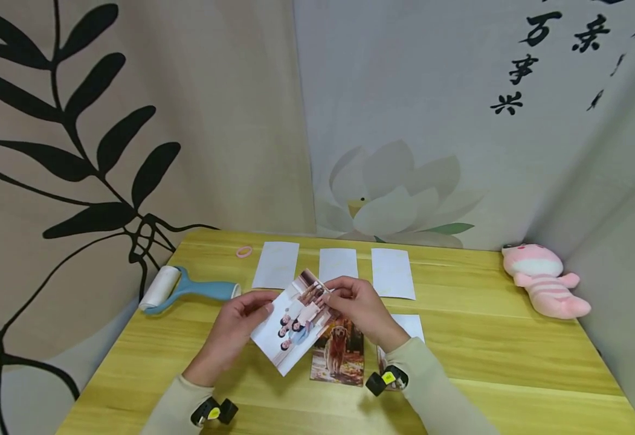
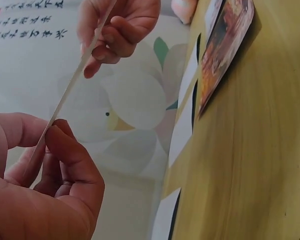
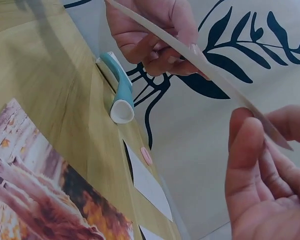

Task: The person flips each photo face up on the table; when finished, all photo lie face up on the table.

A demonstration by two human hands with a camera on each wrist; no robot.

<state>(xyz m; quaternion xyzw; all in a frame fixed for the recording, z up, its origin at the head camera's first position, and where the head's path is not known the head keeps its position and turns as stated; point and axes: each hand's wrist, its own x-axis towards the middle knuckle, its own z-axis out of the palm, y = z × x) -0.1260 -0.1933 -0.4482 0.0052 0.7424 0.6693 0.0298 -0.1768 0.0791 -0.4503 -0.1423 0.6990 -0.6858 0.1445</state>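
Both hands hold one photo print [image 1: 295,323] above the table, tilted, showing several people against a pale room. My left hand [image 1: 235,323] pinches its left edge between thumb and fingers. At the upper right edge my right hand [image 1: 361,305] pinches it the same way. Seen from the wrists, the print [image 2: 70,85] is nearly edge-on, a thin card between both hands. Below it on the table lies a photo of a golden dog [image 1: 337,350] among autumn leaves, its top covered by the held print. Another print [image 1: 408,326] is partly hidden behind the right wrist.
Three white cards [image 1: 275,264] lie in a row along the back. A pink ring [image 1: 244,252] sits beside them. At the left edge rests a lint roller [image 1: 186,291] with a blue handle. A pink plush toy [image 1: 545,281] lies at the back right. Curtains stand behind the table [image 1: 513,362].
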